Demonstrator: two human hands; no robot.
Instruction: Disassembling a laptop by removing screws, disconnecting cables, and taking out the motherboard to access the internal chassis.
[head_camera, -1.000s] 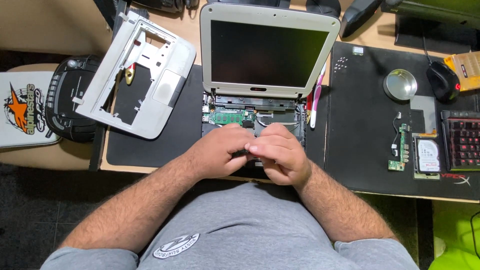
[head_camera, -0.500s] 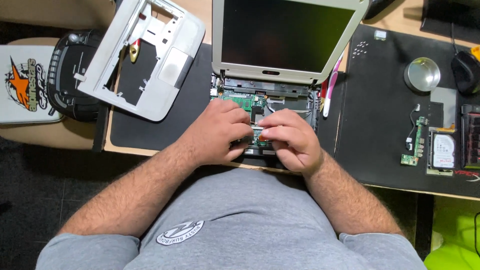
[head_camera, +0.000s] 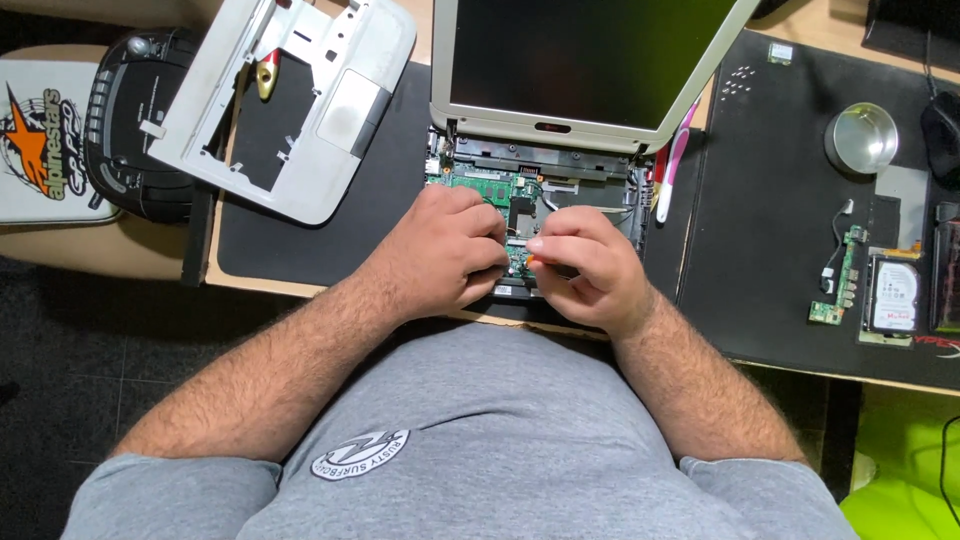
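Left hand (head_camera: 440, 250) curled, knuckles up, resting on opened laptop base (head_camera: 540, 190) at near table edge. Right hand (head_camera: 585, 265) just beside it, fingers pinched on small orange-tipped tool (head_camera: 533, 262); rest of tool hidden in fist. Fingertips of both nearly meet over green circuit board (head_camera: 485, 185). Near half of base hidden under hands; what left hand grips, cannot tell. Screen (head_camera: 590, 50) cut off at top. Grey palmrest cover (head_camera: 290, 100) lies left, hard drive (head_camera: 895, 297) far right. Bare black mat (head_camera: 750, 200) between.
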